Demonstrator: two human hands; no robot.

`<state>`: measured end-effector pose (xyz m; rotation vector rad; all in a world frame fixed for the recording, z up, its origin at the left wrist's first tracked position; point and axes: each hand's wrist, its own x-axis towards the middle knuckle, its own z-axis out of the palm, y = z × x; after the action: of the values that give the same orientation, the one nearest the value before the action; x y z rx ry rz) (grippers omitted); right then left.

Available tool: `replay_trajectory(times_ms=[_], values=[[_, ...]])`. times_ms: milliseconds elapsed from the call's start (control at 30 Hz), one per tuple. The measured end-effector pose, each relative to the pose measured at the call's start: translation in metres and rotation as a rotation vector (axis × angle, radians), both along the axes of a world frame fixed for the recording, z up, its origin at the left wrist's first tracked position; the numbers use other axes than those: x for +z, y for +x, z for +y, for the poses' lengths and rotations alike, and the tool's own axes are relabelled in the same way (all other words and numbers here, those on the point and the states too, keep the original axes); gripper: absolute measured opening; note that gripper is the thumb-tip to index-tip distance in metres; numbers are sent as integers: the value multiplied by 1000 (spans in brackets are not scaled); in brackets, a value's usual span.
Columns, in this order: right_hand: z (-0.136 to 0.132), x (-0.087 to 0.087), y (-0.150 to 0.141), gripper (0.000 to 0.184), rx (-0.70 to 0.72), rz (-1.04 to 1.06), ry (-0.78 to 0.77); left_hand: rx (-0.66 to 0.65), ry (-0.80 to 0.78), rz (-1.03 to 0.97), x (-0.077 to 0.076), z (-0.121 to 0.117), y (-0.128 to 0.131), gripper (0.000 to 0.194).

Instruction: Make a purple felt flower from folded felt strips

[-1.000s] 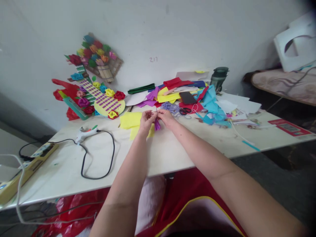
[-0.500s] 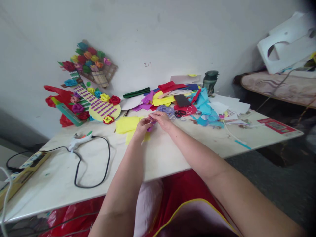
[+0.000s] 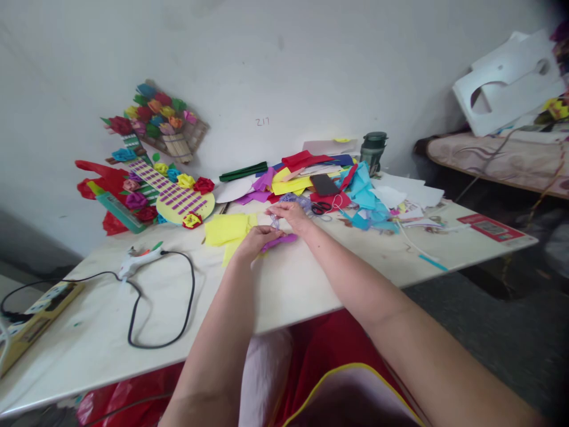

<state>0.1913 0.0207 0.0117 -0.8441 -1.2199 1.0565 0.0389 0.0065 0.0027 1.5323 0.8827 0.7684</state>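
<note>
My left hand (image 3: 256,242) is closed in a pinch on a piece of purple crepe paper (image 3: 283,240), held just above the table. My right hand (image 3: 290,214) is a little higher and farther right, its fingertips pinched on pale thread (image 3: 275,222) that runs down toward the purple paper. Where the thread meets the paper is partly hidden by my left fingers. Beside my left hand lies yellow crepe paper (image 3: 226,229). Behind my right hand are a lavender tangle of string (image 3: 297,199) and black scissors (image 3: 320,207).
A glue gun (image 3: 140,261) with a looped black cord and a power strip (image 3: 42,314) lie at the left. A guitar-shaped craft (image 3: 184,201) with paper flowers stands behind. Coloured paper, a phone (image 3: 324,184) and a green bottle (image 3: 372,152) are at the back right.
My hands have come apart: the left is lower, the right stays above. Pale thread now shows stretched between them, and more of the purple paper is visible. The view has shifted slightly.
</note>
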Motion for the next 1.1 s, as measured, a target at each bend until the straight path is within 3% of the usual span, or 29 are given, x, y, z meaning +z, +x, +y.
replay_trajectory(times_ms=[133,267,400,533,633,800,967,1100], values=[[5,2,15,28,-76,81,24,-174,-57,24,7,-7,1,28],[11,5,40,37,-241,45,-34,-155,-89,-120,7,-6,1,23],[12,6,62,37,-525,-471,-212,18,-167,-396,2,4,-2,17],[7,7,76,35,-770,-917,-351,299,-275,-698,1,15,-6,5],[5,6,82,35,-796,-1156,-397,462,-340,-834,3,18,-10,10],[6,0,84,36,-752,-1320,-518,403,-379,-900,6,15,-10,12],[5,-4,85,36,-783,-1358,-466,429,-421,-843,10,10,-6,11],[5,-4,86,35,-812,-1400,-454,377,-392,-801,10,10,-4,9]])
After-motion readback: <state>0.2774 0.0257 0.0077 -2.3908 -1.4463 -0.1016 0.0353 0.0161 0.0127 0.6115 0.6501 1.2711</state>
